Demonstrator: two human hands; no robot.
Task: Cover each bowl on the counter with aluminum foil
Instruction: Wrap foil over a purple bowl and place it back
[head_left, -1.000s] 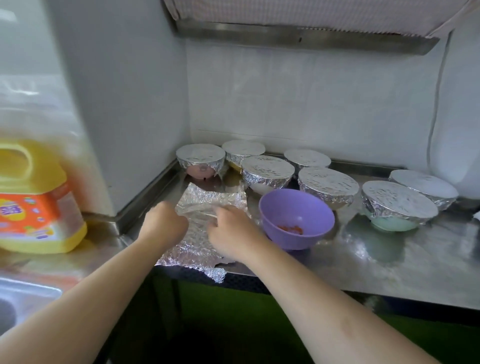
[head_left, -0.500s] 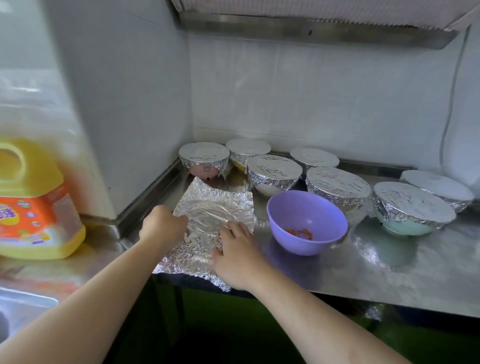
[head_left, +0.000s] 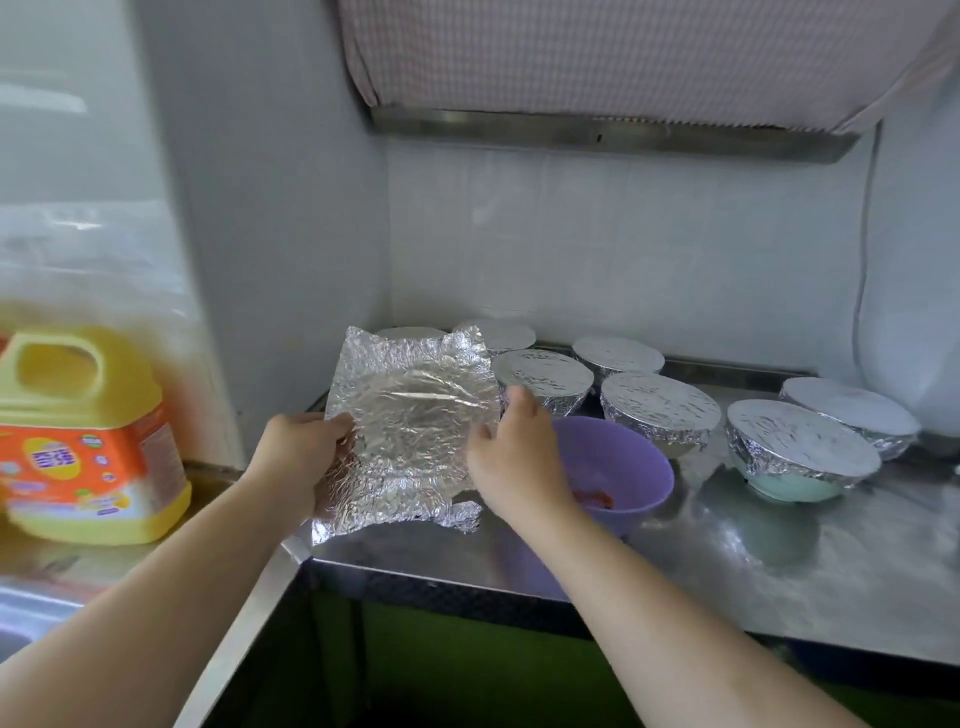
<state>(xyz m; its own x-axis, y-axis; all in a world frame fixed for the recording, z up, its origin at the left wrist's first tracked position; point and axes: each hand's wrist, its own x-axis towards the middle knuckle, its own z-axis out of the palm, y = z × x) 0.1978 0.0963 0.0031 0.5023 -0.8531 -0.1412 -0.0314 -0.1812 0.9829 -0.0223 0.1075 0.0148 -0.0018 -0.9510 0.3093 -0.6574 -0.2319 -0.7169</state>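
Foil sheet (head_left: 410, 426) (crinkled) | left hand (head_left: 298, 460) pinches left edge | right hand (head_left: 511, 462) fingers loose at right edge

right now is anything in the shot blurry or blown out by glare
Head view: the yellow detergent jug at the left edge is smeared and soft; window light washes out the left wall; the steel counter throws bright reflections; the foil sheet glints but its creases stay sharp; the wide lens bends the frame edges.
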